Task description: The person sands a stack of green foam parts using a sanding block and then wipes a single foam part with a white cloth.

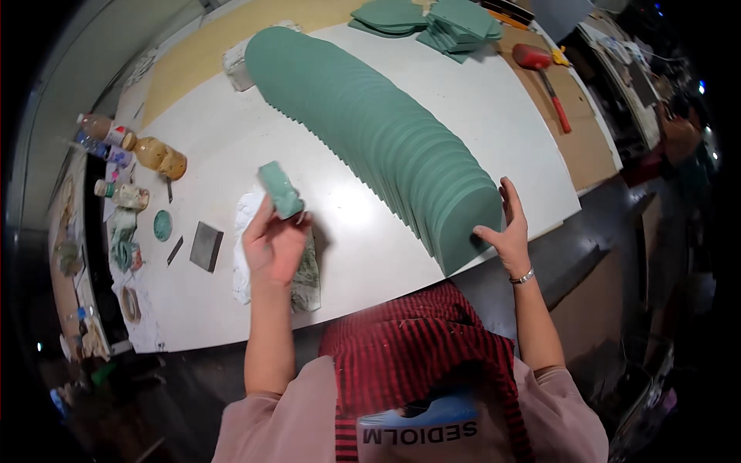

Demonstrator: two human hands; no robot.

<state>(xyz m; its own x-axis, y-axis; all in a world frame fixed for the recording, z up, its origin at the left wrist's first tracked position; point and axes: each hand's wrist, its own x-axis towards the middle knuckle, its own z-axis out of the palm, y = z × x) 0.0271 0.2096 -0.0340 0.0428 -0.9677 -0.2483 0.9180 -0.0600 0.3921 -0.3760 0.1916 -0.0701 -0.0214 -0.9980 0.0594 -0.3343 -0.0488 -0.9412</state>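
A small rectangular green block (281,189) is gripped in my left hand (274,243), raised above the white table. Below that hand lie a crumpled white cloth (244,224) and a stained greenish cloth (307,278), both partly covered by my hand and arm. A long row of overlapping green sheets with rounded ends (370,123) runs from the far middle to the table's near edge. At its near end is my right hand (512,235), fingers apart along the right side and thumb over the face of the nearest sheet.
Left on the table are a dark grey block (206,246), a round green piece (162,225), a thin dark strip (176,251) and several bottles (160,157). A wrapped white block (238,68) touches the row's far end. More green sheets (461,27) and a red mallet (532,56) lie far right.
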